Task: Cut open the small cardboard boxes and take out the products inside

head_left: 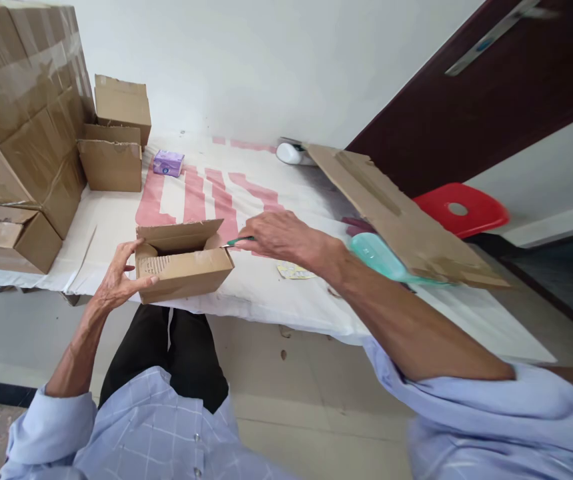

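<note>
A small brown cardboard box stands at the table's front edge with its top partly open and one flap raised at the back. Around its left end is my left hand, with the thumb on the near side and the fingers behind. My right hand is closed on a thin green cutter, whose tip meets the box's upper right corner. The inside of the box is mostly hidden.
Stacked taped cartons rise at the left, beside two open boxes. A purple packet lies behind the box. Toward the right are a leaning cardboard sheet, a green plastic item and a red stool.
</note>
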Demonstrator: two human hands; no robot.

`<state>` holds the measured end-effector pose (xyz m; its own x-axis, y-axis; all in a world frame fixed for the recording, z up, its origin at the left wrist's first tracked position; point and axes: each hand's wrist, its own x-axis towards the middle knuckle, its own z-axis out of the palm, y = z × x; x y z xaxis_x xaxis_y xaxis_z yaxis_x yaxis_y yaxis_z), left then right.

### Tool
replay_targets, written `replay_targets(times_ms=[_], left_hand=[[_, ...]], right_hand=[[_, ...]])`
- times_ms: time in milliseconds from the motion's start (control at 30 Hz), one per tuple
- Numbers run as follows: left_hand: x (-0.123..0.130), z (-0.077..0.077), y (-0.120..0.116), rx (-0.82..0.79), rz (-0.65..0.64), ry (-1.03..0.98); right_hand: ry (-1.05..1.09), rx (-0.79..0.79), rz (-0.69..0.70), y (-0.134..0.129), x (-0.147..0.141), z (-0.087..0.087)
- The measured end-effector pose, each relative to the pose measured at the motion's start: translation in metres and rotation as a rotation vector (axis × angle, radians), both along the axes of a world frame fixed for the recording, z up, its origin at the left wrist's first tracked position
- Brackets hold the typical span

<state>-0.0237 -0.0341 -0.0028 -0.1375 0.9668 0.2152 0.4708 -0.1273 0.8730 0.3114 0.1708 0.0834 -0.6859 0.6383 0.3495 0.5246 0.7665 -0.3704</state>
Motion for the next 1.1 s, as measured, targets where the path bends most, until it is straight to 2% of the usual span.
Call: replay_targets(times_ms=[67, 133, 200, 333, 400, 433, 467, 533, 633, 700, 800, 867, 967, 1033, 1100], left_hand=[[-0.001, 0.003, 0.0, -0.007, -0.023, 0.016], [-0.002, 0.006, 0.0, -0.017, -0.047, 0.036], [-0.002, 0.011, 0.001, -0.028, -0.06, 0.053], [-0.005, 0.021, 0.005, -0.055, -0.102, 0.085], [-0.008, 0.025, 0.008, -0.077, -0.118, 0.084], [-0.01, 0.026, 0.009, -0.091, -0.12, 0.078], [-0.011, 0.027, 0.01, -0.103, -0.121, 0.07], [-0.014, 0.03, 0.013, -0.118, -0.123, 0.043], [-0.016, 0.032, 0.013, -0.114, -0.117, -0.012], [-0.016, 0.033, 0.013, -0.093, -0.084, -0.035], [-0.015, 0.033, 0.013, -0.073, -0.029, -0.067], [-0.015, 0.031, 0.013, -0.083, -0.014, -0.063], [-0.013, 0.027, 0.015, -0.109, -0.005, -0.002], [-0.011, 0.025, 0.017, -0.134, -0.011, 0.039], [-0.009, 0.024, 0.019, -0.141, -0.026, 0.093]], right_hand=[[-0.048, -0.008, 0.023, 0.001, 0.021, -0.005], [0.004, -0.045, -0.009, -0.003, 0.038, -0.023], [0.092, -0.121, -0.117, -0.011, 0.049, -0.055], [0.15, -0.294, -0.409, -0.035, 0.057, -0.135], [0.162, -0.326, -0.444, -0.042, 0.057, -0.159], [0.17, -0.33, -0.445, -0.043, 0.056, -0.163], [0.19, -0.325, -0.441, -0.043, 0.053, -0.162], [0.265, -0.276, -0.39, -0.041, 0.043, -0.147], [0.33, -0.126, -0.153, -0.04, 0.016, -0.107], [0.259, -0.064, 0.026, -0.045, -0.006, -0.081], [0.15, 0.018, 0.182, -0.063, -0.025, -0.059], [0.14, 0.123, 0.192, -0.08, -0.025, -0.054], [0.14, 0.277, 0.207, -0.11, -0.012, -0.057], [0.128, 0.298, 0.27, -0.127, -0.003, -0.061], [0.141, 0.233, 0.317, -0.137, 0.001, -0.063]])
